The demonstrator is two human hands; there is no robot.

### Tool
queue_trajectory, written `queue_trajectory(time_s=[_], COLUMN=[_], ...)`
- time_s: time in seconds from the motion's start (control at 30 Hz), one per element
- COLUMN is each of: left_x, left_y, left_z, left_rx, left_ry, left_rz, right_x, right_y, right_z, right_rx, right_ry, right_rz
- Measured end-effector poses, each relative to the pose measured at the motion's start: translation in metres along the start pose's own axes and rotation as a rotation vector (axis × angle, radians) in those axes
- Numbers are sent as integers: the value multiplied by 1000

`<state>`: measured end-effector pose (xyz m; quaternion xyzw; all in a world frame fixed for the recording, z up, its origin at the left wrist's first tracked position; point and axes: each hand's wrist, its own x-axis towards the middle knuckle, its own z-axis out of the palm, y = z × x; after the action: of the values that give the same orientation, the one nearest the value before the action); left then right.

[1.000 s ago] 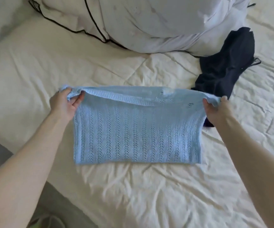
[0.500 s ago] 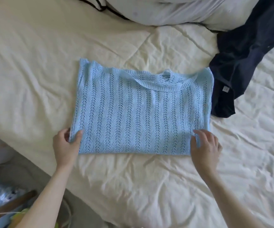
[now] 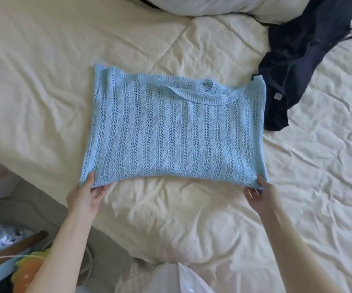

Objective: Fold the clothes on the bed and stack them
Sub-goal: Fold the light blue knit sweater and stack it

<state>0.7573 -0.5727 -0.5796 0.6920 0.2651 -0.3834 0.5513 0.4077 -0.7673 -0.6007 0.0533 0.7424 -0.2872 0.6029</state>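
A light blue knitted top (image 3: pixel 177 132) lies folded in a rectangle on the cream bed cover (image 3: pixel 44 70), its neckline at the far edge. My left hand (image 3: pixel 84 194) pinches its near left corner, thumb on top and fingers under the cloth. My right hand (image 3: pixel 260 194) pinches the near right corner the same way. Both corners are lifted a little, so the near edge curves upward in the middle. A dark navy garment (image 3: pixel 304 60) lies crumpled at the far right, touching the blue top's right edge.
A white pillow (image 3: pixel 223 5) with dark piping lies along the far edge of the bed. The bed's left edge drops to the floor, where colourful objects (image 3: pixel 29 269) and a cord sit. Wrinkled cover spreads near me and to the right.
The far edge of the blue top was brought down toward me, folding it in half. Both hands then moved to the near corners and now pinch and lift them.
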Motion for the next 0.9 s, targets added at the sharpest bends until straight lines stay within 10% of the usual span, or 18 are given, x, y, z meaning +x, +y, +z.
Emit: queue_trajectory(time_s=[0.4, 0.57, 0.67, 0.9], left_x=[-49, -44, -49, -40], left_y=[-47, -29, -28, -24], left_z=[-72, -36, 18, 172], left_rx=[134, 925, 886, 600], left_ry=[231, 471, 79, -499], left_rz=[-201, 433, 570, -74], right_x=[-42, -47, -42, -27], right_y=[53, 33, 31, 10], right_z=[-99, -39, 9, 102], right_rx=[-265, -724, -608, 57], right_ry=[300, 370, 62, -236], right_rz=[-28, -514, -421, 293])
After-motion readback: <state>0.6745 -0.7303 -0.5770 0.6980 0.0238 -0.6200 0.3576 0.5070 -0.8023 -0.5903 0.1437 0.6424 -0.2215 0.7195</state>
